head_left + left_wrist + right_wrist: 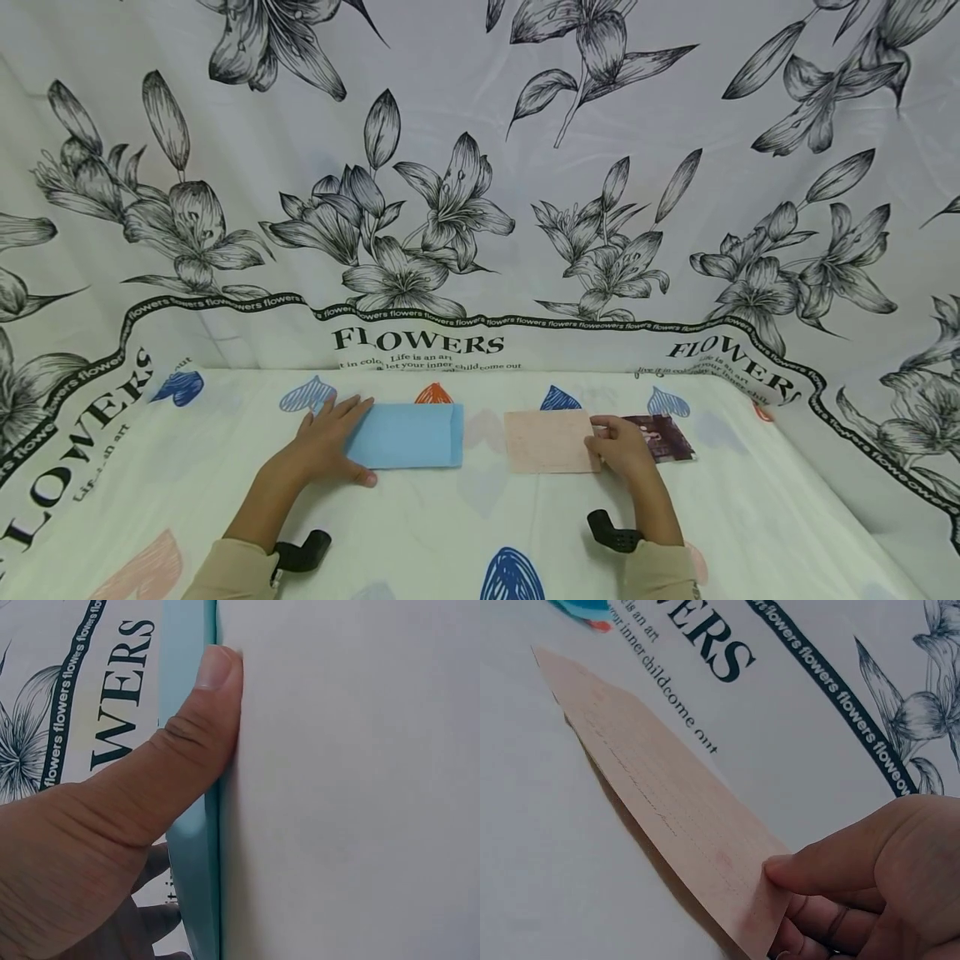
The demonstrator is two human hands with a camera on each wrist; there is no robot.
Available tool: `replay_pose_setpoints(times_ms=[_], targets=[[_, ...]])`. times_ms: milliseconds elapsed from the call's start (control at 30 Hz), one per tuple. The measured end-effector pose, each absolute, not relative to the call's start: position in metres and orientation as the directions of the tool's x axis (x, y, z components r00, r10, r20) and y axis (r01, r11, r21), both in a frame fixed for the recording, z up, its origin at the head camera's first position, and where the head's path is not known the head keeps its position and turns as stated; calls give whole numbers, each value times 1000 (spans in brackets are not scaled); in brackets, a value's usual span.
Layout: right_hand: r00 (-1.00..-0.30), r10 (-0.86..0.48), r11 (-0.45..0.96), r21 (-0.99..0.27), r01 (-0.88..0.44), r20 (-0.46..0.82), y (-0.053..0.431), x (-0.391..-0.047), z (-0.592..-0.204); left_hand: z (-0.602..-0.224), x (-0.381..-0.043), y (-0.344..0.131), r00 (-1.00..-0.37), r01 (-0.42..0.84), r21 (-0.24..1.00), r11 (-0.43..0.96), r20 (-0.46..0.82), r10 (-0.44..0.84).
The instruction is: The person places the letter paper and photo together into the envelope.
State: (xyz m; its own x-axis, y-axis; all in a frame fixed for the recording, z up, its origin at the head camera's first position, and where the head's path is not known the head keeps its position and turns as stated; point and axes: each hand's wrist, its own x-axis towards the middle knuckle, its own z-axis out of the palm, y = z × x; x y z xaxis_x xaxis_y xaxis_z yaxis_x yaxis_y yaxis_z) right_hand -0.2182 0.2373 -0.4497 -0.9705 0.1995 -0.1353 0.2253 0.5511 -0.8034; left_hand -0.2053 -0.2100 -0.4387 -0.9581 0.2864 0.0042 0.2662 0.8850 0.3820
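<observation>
A light blue envelope [405,436] lies on the cloth, with a narrow strip along its right end. My left hand [324,442] rests at the envelope's left end, fingers spread by the upper corner and thumb along the lower edge. In the left wrist view the straight thumb [187,742] touches the blue edge [212,847]. To the right, a pale pink card [547,442] bears faint handwriting-like lines in the right wrist view. My right hand [622,446] pinches its right edge between thumb [810,870] and fingers; the card appears tilted, its near edge raised.
Beside the right hand, partly covered by it, lies a dark purple printed picture [667,439]. A white cloth [450,533] with coloured hearts covers the table. Behind it hangs a flower-printed curtain [480,183]. Black wrist devices [303,552] sit at both wrists.
</observation>
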Motion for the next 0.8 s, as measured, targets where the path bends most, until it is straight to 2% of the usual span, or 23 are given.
replay_pose_setpoints(times_ms=[233, 600, 800], targets=[[-963, 205, 442, -862, 250, -174, 238, -218, -451, -442, -206, -210, -964, 234, 405, 884, -23, 265], [-952, 148, 158, -944, 291, -268, 239, -218, -456, -443, -207, -210, -971, 199, 386, 901, -48, 235], [-960, 111, 53, -963, 265, -258, 238, -219, -459, -444, -207, -210, -971, 198, 376, 905, -48, 233]])
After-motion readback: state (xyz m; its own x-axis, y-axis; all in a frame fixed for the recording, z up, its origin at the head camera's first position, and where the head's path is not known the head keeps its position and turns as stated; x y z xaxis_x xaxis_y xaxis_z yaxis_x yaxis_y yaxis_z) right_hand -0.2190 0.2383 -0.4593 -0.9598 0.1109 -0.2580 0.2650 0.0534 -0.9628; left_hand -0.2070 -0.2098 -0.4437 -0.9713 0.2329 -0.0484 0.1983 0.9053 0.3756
